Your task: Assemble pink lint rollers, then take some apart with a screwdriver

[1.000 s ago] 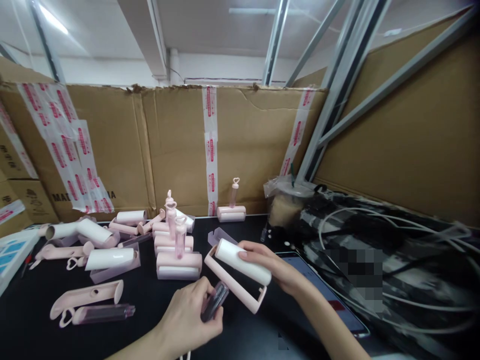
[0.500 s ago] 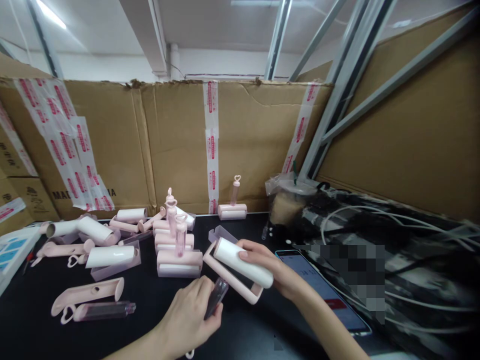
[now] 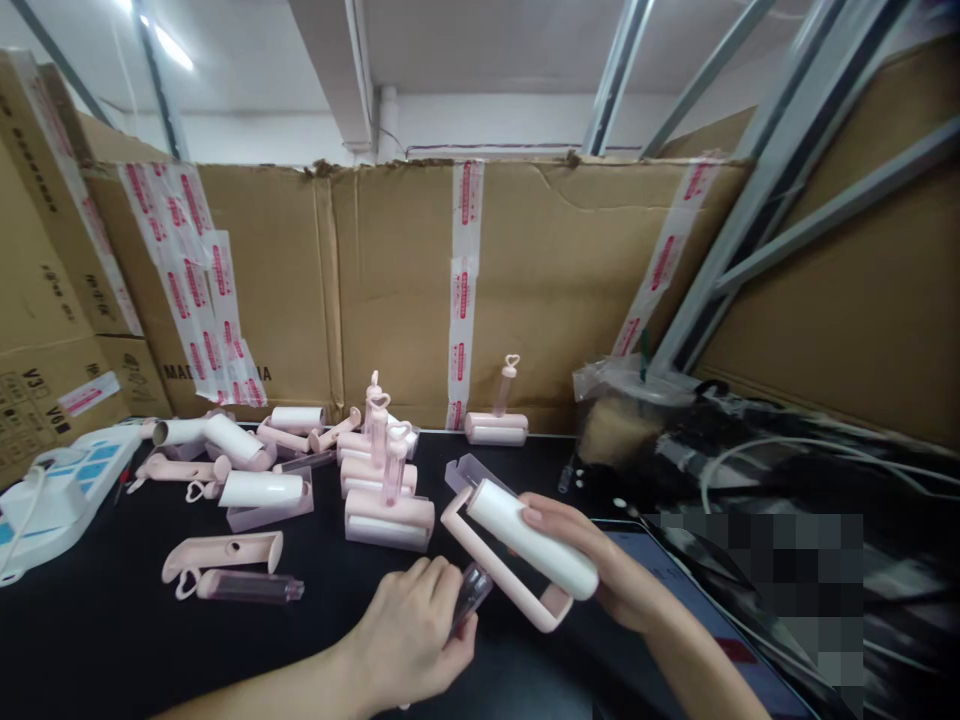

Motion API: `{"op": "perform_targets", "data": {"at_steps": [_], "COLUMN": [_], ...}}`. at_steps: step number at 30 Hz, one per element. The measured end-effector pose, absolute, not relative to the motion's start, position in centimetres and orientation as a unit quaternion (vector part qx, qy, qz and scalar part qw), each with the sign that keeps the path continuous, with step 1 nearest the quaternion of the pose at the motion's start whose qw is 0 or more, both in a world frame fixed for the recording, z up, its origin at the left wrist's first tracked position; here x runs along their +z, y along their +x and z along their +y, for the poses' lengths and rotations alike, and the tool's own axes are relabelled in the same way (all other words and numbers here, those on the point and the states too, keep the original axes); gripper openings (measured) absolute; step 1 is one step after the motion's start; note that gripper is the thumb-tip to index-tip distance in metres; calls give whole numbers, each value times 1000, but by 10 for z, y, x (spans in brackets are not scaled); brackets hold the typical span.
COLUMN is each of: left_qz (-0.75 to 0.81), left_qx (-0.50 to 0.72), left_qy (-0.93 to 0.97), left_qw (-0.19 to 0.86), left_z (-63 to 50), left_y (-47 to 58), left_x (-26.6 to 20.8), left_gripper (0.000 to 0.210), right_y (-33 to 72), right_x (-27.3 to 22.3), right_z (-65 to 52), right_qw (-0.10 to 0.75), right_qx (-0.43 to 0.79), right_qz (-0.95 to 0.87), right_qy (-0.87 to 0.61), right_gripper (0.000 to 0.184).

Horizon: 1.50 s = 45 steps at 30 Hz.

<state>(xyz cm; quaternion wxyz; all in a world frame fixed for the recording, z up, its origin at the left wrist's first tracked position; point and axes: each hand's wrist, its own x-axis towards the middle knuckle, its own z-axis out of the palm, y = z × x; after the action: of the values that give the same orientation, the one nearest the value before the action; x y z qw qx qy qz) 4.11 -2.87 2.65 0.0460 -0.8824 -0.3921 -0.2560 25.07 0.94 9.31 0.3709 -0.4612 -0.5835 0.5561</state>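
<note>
My left hand [image 3: 412,630] is closed around a clear lint roller handle [image 3: 472,592], whose end points at the pink frame [image 3: 501,572]. My right hand [image 3: 592,545] grips the lint roller head: that pink frame and a white adhesive roll [image 3: 534,532], tilted down to the right. A translucent cover [image 3: 480,472] shows behind the head; whether it is attached cannot be told. The handle's end is at or very near the frame's long side. Left of my hands, a loose pink frame [image 3: 225,552] lies beside another clear handle [image 3: 247,588] with a heart-shaped loop.
Several assembled lint rollers [image 3: 390,518] stand upright in a row, another [image 3: 496,428] against the cardboard wall [image 3: 390,270]. Loose white rolls [image 3: 262,490] and frames lie left. A phone [image 3: 652,560], drink cup [image 3: 626,425] and cables [image 3: 787,445] are right, a power strip [image 3: 97,465] far left.
The view has turned left, so everything sits further right in the picture. Both hands keep their holds, and the handle's end remains close to the frame.
</note>
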Motion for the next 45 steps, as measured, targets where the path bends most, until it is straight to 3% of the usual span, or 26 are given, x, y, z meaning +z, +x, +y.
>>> {"op": "perform_targets", "data": {"at_steps": [15, 22, 26, 31, 36, 41, 45], "left_qz": [-408, -455, -430, -413, -436, -461, -445], "left_qx": [-274, -315, -402, -454, -434, -451, -479], "left_qy": [-871, -783, -669, -561, -557, -524, -486], "left_qw": [-21, -282, -454, -555, -557, -556, -580], "left_z": [-21, -18, -8, -6, -6, -7, -10], "left_y": [39, 32, 28, 27, 27, 32, 37], "left_x": [31, 47, 50, 67, 74, 70, 70], "left_gripper": [9, 30, 36, 70, 62, 51, 53], "right_y": [235, 236, 235, 221, 201, 212, 233], "right_x": [99, 88, 85, 92, 91, 88, 83], "right_z": [19, 32, 26, 11, 6, 11, 20], "right_qw": [342, 398, 427, 386, 360, 402, 380], "right_qx": [549, 564, 595, 531, 468, 472, 485], "right_qz": [-624, -594, -552, -669, -717, -688, -706], "right_qy": [-439, -413, -399, -350, -370, -377, -348], "right_gripper": [30, 28, 32, 29, 34, 53, 52]}}
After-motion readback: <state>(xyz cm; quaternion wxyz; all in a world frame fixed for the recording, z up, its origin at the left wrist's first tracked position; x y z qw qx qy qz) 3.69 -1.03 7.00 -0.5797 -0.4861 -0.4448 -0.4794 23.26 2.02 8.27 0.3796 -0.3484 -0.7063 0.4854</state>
